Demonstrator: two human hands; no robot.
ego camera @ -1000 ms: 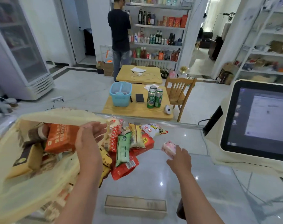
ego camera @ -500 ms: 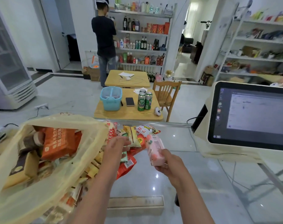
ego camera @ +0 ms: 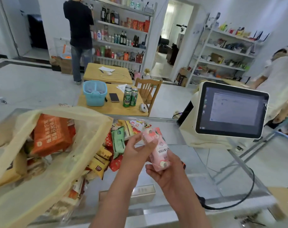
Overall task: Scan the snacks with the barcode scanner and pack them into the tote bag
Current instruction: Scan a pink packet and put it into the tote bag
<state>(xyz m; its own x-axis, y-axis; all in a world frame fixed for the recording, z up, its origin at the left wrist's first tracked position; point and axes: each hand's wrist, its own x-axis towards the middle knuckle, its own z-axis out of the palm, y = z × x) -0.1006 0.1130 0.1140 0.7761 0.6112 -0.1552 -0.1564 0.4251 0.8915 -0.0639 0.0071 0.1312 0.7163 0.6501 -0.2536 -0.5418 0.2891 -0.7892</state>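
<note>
Since the glass counter [ego camera: 197,162] carries everything at once, the job reads as well under way but not finished. Its left side is taken by the tote bag [ego camera: 57,170], mouth gaping toward the camera and already crowded with packets, a big orange packet [ego camera: 51,134] on top, so a good share of the packing looks done. To the right stands the checkout screen [ego camera: 232,111], lit, though its text is too small to say what has registered. Between bag and screen, just beside the bag's rim, lies a heap of loose snacks [ego camera: 118,142], green, yellow and red wrappers overlapping; by my reckoning these are what is left to scan and pack. In front of that heap, lifted off the glass, is the pink pack [ego camera: 158,150], tilted with its top toward the heap. The left hand [ego camera: 135,150] pinches its upper end between thumb and curled fingers, while the right hand [ego camera: 166,175] cradles the lower end from beneath, fingers wrapped round it. I cannot make out the barcode scanner itself; only a black cable [ego camera: 253,183] loops across the glass toward the right forearm. Whether this pack has been scanned cannot be told, so I take it as the item in hand, between scan and bag.
</note>
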